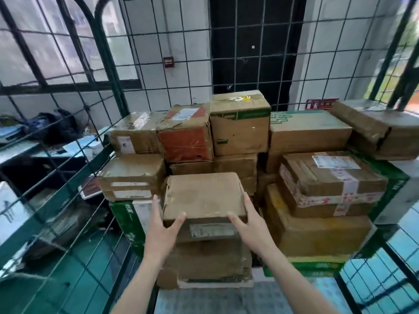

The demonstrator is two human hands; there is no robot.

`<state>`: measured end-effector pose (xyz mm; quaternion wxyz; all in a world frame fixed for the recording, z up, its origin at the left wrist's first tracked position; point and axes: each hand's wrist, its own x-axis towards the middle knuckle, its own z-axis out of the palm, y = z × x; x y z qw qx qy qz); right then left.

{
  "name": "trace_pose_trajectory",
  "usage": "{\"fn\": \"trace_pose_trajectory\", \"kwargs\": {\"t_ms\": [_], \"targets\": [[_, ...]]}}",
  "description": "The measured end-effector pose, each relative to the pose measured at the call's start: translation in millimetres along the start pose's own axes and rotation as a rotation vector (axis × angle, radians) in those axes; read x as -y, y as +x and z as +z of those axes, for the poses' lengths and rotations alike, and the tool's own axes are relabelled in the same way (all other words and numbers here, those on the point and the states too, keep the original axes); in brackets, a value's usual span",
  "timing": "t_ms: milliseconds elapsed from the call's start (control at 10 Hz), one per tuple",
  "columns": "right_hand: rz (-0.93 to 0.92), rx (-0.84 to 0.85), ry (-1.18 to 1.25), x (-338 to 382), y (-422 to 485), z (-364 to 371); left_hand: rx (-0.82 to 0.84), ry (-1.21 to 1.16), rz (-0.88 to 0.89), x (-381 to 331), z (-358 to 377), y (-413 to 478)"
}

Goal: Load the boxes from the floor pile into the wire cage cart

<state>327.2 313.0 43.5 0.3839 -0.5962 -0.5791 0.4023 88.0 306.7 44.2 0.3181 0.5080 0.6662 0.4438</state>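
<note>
Pressing worn cardboard box (204, 196) between left hand (163, 225) and right hand (247, 222), fingers straight, uncurled; likely light, soft-walled, so hold low at corners.

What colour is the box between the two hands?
The box is plain brown cardboard, best seen in the head view.

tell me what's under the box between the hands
A bigger, worn lower box sits right under the top box. What the lower box rests on is covered, apart from a white edge.
</note>
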Motion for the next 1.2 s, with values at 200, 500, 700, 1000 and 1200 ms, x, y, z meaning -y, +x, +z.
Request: {"fn": "trace_pose_trajectory", "kwargs": {"t_ms": [200,500,700,1000,1200], "targets": [[0.019,-0.01,-0.133,2,46,32,0.098,0.069,-0.023,15,-3,57],[0.087,-0.005,-0.218,-25,89,61,0.175,0.159,-0.065,45,4,103],[0.107,0.02,-0.274,-29,92,61,0.211,0.248,-0.054,52,2,105],[0.205,-0.005,-0.318,-4,78,56,0.248,0.302,-0.04,54,-2,107],[0.123,-0.137,-0.275,13,27,41,0.025,0.161,0.129,29,-1,63]]}}
